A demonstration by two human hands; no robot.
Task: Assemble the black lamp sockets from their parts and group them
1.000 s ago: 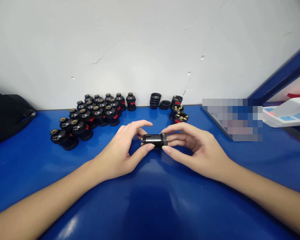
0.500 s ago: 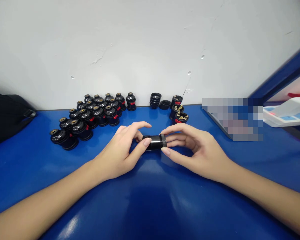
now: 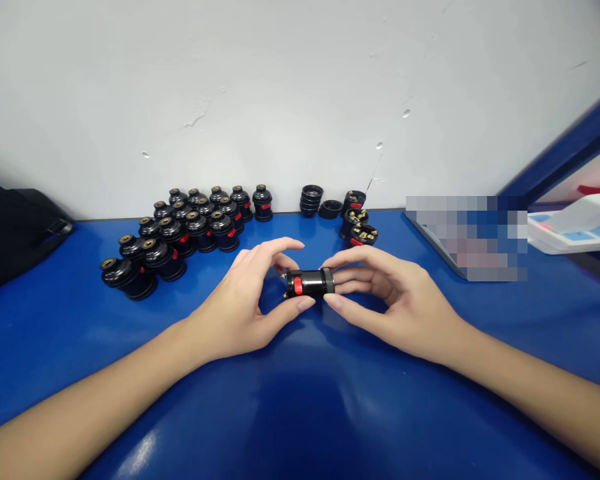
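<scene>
A black lamp socket body (image 3: 313, 283) lies sideways between my hands, its red switch (image 3: 299, 286) facing me and brass terminals at its left end. My right hand (image 3: 405, 303) grips the ridged ring (image 3: 329, 281) at the socket's right end between thumb and fingers. Around the left end, my left hand (image 3: 245, 297) is open, thumb below and forefinger above, spread away from the body. Its other fingers are partly hidden behind the forefinger.
Several assembled black lamp sockets (image 3: 198, 230) stand in rows at the left back. Near the wall are a threaded black sleeve (image 3: 311, 201), a black ring (image 3: 331, 209) and open socket bodies (image 3: 364, 235). A black bag (image 3: 15, 233) lies left; a white power strip (image 3: 575, 230) is at right.
My left thumb and fingers have come off the socket body and spread apart. The red switch and brass terminals now show. My right hand stays at the ring.
</scene>
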